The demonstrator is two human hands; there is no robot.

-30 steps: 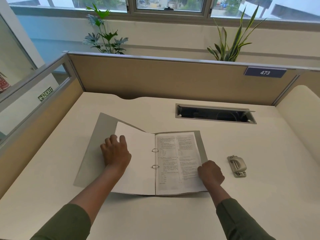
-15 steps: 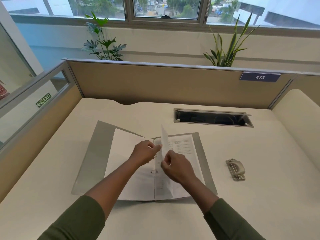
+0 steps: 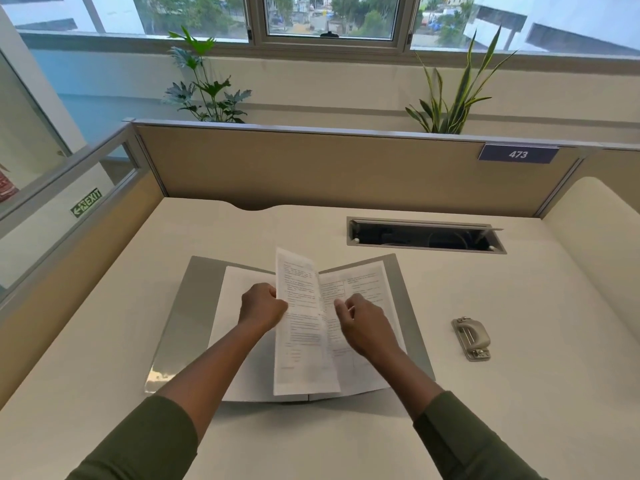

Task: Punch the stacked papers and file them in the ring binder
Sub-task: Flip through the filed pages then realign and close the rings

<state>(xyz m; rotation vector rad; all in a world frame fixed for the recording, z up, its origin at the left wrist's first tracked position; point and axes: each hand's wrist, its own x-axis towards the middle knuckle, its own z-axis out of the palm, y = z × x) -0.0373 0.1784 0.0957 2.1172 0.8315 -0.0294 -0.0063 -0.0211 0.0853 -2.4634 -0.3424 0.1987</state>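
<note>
— Where's the printed sheet [image 3: 304, 323]?
— Raised mid-turn over the open ring binder [image 3: 187, 317], further left than before; left hand [image 3: 261, 308] pinches its edge.
— Right hand [image 3: 363, 323]?
— Fingers loosely curled over the right page, holding nothing. Hole punch [image 3: 471, 338] unmoved on the surface [image 3: 519, 393].

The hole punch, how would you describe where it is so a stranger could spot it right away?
On the cream desk, look right of the open ring binder. The hole punch sits alone there: small, grey metal, the only loose tool on the desk.
</note>
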